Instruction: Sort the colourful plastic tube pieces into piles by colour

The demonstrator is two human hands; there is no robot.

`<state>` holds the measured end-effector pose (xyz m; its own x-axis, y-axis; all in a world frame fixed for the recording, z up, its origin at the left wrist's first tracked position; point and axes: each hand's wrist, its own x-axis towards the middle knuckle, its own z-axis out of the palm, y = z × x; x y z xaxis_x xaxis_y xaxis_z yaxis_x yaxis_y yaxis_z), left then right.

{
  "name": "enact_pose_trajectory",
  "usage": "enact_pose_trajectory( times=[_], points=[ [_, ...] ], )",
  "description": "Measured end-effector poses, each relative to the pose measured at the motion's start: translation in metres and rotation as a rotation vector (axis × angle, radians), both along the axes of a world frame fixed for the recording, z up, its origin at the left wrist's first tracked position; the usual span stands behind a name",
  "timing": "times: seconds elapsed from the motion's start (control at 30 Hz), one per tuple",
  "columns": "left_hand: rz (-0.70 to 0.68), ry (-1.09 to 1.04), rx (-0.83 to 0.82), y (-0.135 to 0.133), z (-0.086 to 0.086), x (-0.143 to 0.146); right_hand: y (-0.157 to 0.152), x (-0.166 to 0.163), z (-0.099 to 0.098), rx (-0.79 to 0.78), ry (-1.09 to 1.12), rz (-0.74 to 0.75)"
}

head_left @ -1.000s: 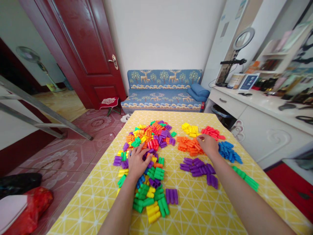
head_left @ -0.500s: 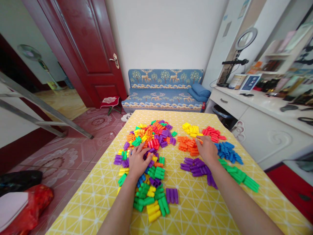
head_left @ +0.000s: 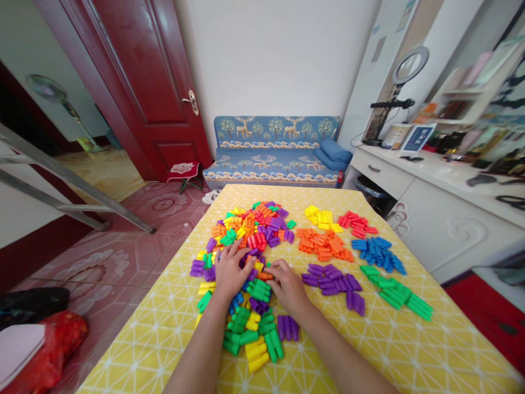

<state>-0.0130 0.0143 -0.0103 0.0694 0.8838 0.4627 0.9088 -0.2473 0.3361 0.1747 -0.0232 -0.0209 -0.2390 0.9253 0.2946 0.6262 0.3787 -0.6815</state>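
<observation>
A mixed heap of colourful plastic toy building blocks (head_left: 256, 241), made of joined tubes, covers the left half of the table. My left hand (head_left: 232, 269) lies palm down on this heap, fingers spread over blocks partly hidden beneath it. At the heap's right edge, my right hand (head_left: 289, 287) has thumb and fingertips on either side of an orange block (head_left: 264, 276). Just below the fingertips are green blocks (head_left: 259, 290). To the right lie colour groups: orange blocks (head_left: 322, 244), purple blocks (head_left: 332, 280), yellow blocks (head_left: 320, 216), red blocks (head_left: 356, 223), blue blocks (head_left: 379, 254) and green blocks (head_left: 397, 293).
A yellow patterned cloth (head_left: 328, 339) covers the table. Behind it stands a blue sofa (head_left: 274, 158). A white dresser (head_left: 451, 213) with a ring light (head_left: 410, 65) is at right. Left are a red door (head_left: 139, 65), a small stool (head_left: 183, 169) and a metal ladder (head_left: 74, 186).
My right hand has moved from the orange group left and nearer to the mixed heap, onto an orange block. An orange block now lies at that group's right edge. My left hand stays put.
</observation>
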Motion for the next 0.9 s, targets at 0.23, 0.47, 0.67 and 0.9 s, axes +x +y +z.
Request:
enact_pose_trajectory(
  times=[0.23,0.47,0.67,0.9],
  points=[
    [0.005,0.006,-0.011,-0.001,0.002,0.000,0.005,-0.001,-0.008,-0.030,0.208,-0.071],
    [0.007,-0.005,-0.018,-0.001,0.001,0.000,0.007,0.022,-0.009,-0.211,0.424,-0.157],
    [-0.002,-0.011,-0.011,0.000,0.000,0.000,-0.006,0.043,0.014,-0.164,-0.131,-0.134],
    [0.004,-0.014,-0.015,-0.001,0.002,0.000,-0.023,0.038,0.029,-0.151,-0.386,-0.065]
  ],
)
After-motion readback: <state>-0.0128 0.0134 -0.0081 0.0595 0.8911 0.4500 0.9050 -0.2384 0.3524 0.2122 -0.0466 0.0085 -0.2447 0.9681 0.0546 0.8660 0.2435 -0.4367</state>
